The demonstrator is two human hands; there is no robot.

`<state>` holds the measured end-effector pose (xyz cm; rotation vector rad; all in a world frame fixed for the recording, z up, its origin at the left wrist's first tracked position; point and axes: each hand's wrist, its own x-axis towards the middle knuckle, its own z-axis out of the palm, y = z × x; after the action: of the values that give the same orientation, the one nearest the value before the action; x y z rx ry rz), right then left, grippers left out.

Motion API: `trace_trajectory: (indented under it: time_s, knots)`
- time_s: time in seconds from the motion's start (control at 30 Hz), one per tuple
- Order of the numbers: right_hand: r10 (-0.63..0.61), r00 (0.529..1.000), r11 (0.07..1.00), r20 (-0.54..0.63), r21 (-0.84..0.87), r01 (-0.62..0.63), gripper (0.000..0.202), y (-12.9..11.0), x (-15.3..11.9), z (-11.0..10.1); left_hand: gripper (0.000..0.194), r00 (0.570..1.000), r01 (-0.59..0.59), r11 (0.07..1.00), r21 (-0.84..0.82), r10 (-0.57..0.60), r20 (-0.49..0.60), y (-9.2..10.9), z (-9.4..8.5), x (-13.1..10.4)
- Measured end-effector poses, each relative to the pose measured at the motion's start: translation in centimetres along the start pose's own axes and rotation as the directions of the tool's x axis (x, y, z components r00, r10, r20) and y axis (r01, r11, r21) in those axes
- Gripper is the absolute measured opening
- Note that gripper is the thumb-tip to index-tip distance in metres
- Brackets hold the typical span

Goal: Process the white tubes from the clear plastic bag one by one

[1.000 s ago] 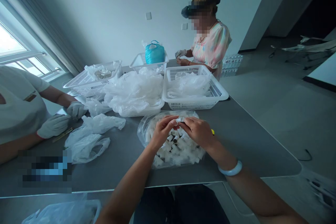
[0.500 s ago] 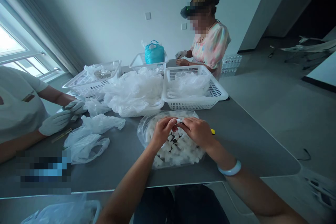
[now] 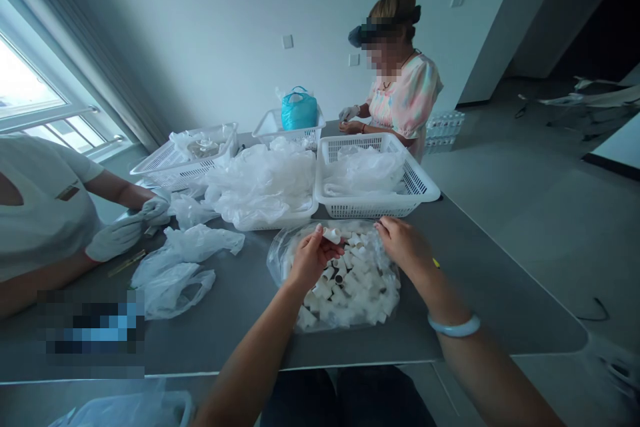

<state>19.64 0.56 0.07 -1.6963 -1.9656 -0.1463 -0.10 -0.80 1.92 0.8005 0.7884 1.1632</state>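
Note:
A clear plastic bag lies spread on the grey table, full of short white pipe fittings. Above its left part, my left hand holds one white fitting between thumb and fingers. My right hand is apart from it, over the bag's far right edge, with its thumb and fingers pinched together; whatever is between them is too small to make out. Something yellow shows beside my right wrist.
White baskets with clear bags stand beyond the fittings, one holding a blue bag. Crumpled bags lie left, near a co-worker's gloved hands. Another person stands at the far side.
My right hand has moved right, away from my left hand and the fitting, which were together before. The fitting now shows more fully in my left hand. The view has shifted slightly.

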Motion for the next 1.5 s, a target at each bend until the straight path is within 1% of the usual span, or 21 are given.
trace_trajectory:
  time_s: [0.07, 0.13, 0.2, 0.27, 0.37, 0.43, 0.5, 0.6, 0.7, 0.77, 0.83, 0.87, 0.93, 1.0, 1.07, 1.13, 1.2, 1.27, 1.4, 1.47, 1.5]
  knots:
    - [0.031, 0.998, 0.996, 0.048, -0.079, -0.027, 0.023, 1.3, 0.2, 1.2, 0.043, 1.0, 0.017, 1.0, -0.017, -0.017, 0.011, 0.1, -0.2, 0.1]
    - [0.025, 0.997, 0.994, 0.075, -0.105, -0.017, 0.02, 2.2, 0.3, 2.2, 0.041, 1.0, 0.01, 1.0, 0.004, -0.01, 0.022, 0.1, -0.5, 0.2]
    - [0.006, 0.998, 0.999, 0.061, -0.054, -0.002, 0.02, 2.6, 0.5, 2.5, 0.039, 0.999, -0.006, 0.999, 0.034, 0.005, 0.032, 0.1, -0.8, 0.3]
    - [-0.022, 1.0, 0.998, 0.004, 0.058, 0.022, 0.022, 2.2, 0.6, 2.1, 0.037, 1.0, -0.012, 0.999, 0.041, 0.011, 0.026, 0.0, -1.0, 0.4]
    - [-0.082, 0.991, 0.953, -0.105, 0.283, 0.109, 0.027, 0.1, 0.7, 0.7, 0.034, 1.0, 0.015, 1.0, 0.002, -0.015, -0.009, -0.2, -1.2, 0.5]
    - [-0.158, 0.983, 0.894, -0.097, 0.409, 0.184, 0.028, -2.0, 0.7, -0.2, 0.033, 0.999, 0.036, 0.999, -0.02, -0.036, -0.022, -0.4, -1.2, 0.6]
    - [-0.243, 0.97, 0.861, -0.026, 0.455, 0.228, 0.029, -4.3, 0.5, -0.6, 0.031, 0.999, 0.047, 0.999, -0.019, -0.047, -0.016, -0.6, -1.3, 0.7]
    - [-0.295, 0.955, 0.864, -0.014, 0.423, 0.273, 0.027, -6.8, 0.4, -0.5, 0.029, 0.999, 0.047, 0.999, -0.023, -0.047, 0.005, -0.8, -1.4, 0.7]
    - [-0.23, 0.972, 0.885, -0.042, 0.406, 0.227, 0.025, -8.1, 0.6, -0.1, 0.027, 1.0, 0.01, 1.0, -0.022, -0.009, 0.021, -0.4, -1.4, 0.5]
    - [-0.156, 0.987, 0.896, -0.05, 0.414, 0.162, 0.027, -8.5, 0.8, 0.1, 0.027, 0.999, -0.009, 1.0, 0.007, 0.008, 0.037, 0.0, -1.3, 0.3]
    - [-0.062, 0.997, 0.88, -0.042, 0.469, 0.074, 0.031, -8.8, 1.0, 0.2, 0.029, 0.998, -0.012, 0.999, 0.035, 0.01, 0.063, 0.5, -1.2, 0.2]
    - [-0.007, 1.0, 0.852, -0.031, 0.523, 0.022, 0.032, -8.8, 1.1, 0.1, 0.03, 0.997, -0.015, 0.999, 0.04, 0.012, 0.075, 0.7, -1.2, 0.2]
    - [0.111, 0.994, 0.751, -0.011, 0.655, -0.077, 0.03, -8.8, 1.0, -0.1, 0.027, 0.996, -0.035, 0.999, 0.031, 0.032, 0.087, 1.0, -1.3, 0.3]
    - [0.182, 0.982, 0.651, -0.045, 0.754, -0.086, 0.024, -8.6, 0.8, -0.4, 0.023, 0.995, -0.052, 0.998, 0.024, 0.05, 0.089, 1.1, -1.5, 0.4]
    - [0.141, 0.98, 0.621, -0.143, 0.783, 0.025, 0.017, -8.3, 0.3, -0.6, 0.018, 0.994, -0.05, 0.998, 0.026, 0.047, 0.095, 1.1, -1.8, 0.5]
    - [0.004, 0.969, 0.634, -0.247, 0.75, 0.188, 0.016, -8.2, -0.1, -0.9, 0.018, 0.994, -0.029, 0.999, 0.03, 0.026, 0.103, 1.0, -2.0, 0.6]
    - [-0.128, 0.943, 0.644, -0.306, 0.698, 0.313, 0.018, -8.1, -0.4, -1.0, 0.019, 0.994, -0.002, 1.0, 0.03, -0.001, 0.108, 1.0, -2.2, 0.6]
    - [-0.197, 0.921, 0.653, -0.337, 0.655, 0.38, 0.021, -8.1, -0.5, -0.9, 0.02, 0.993, 0.025, 0.999, 0.039, -0.03, 0.116, 1.0, -2.3, 0.6]
    - [-0.257, 0.905, 0.661, -0.34, 0.621, 0.421, 0.023, -8.3, -0.6, -0.2, 0.021, 0.986, 0.032, 0.998, 0.057, -0.04, 0.16, 1.1, -2.5, 0.5]
    - [-0.23, 0.925, 0.644, -0.303, 0.665, 0.378, 0.022, -8.4, -0.7, 0.1, 0.02, 0.986, -0.021, 0.998, 0.057, 0.012, 0.168, 1.1, -2.6, 0.6]
    - [-0.186, 0.946, 0.626, -0.267, 0.71, 0.323, 0.022, -8.5, -0.8, 0.2, 0.02, 0.986, -0.066, 0.995, 0.07, 0.054, 0.161, 1.1, -2.6, 0.6]
